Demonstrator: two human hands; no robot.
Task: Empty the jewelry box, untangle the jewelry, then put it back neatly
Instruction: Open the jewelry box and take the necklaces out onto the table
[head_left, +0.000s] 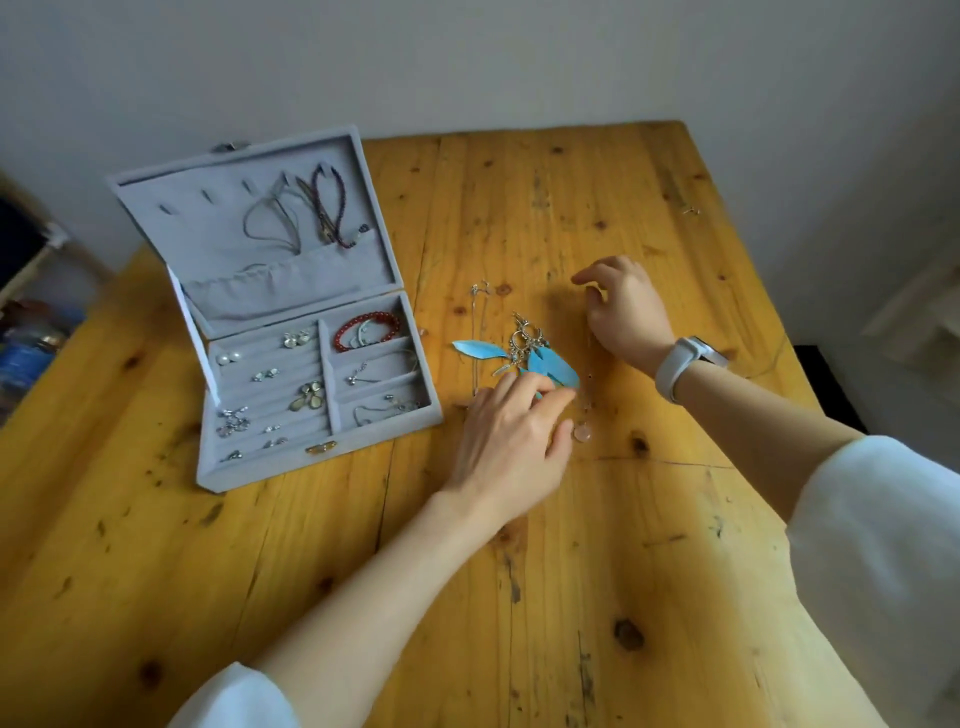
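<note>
An open grey velvet jewelry box (270, 332) sits on the yellow knotted pine worktop (519, 597), its lid (249, 218) tilted back. Cord and dark bead necklaces (311, 213) hang inside the lid above a fabric pocket. In the box's tray, rows of small earrings (270, 384) fill the ridged left part; to their right, the far compartment holds a red bead bracelet (366, 330), and the two nearer compartments each hold a thin silver chain.

Just right of the box, on the bare wood, lies a tangle of silver hoop earrings with light blue feathers (524, 353). One feather points toward the box; the others lie under the left hand's fingertips. A fine silver chain (480, 322) runs from the far side of the tangle back toward the person, between the box and the feathers.

The left hand (509, 441) lies right of the box's front corner, fingers curled onto the feather tangle, its grip narrow and pinching at the feathers. A small pale pink round pendant (582, 431) sits just beside the thumb, on a thin chain leading up to the right hand (623, 312). That hand, farther from the box beyond the tangle, pinches the chain's upper end with a narrow grip. A white wristband (675, 364) circles its wrist.
</note>
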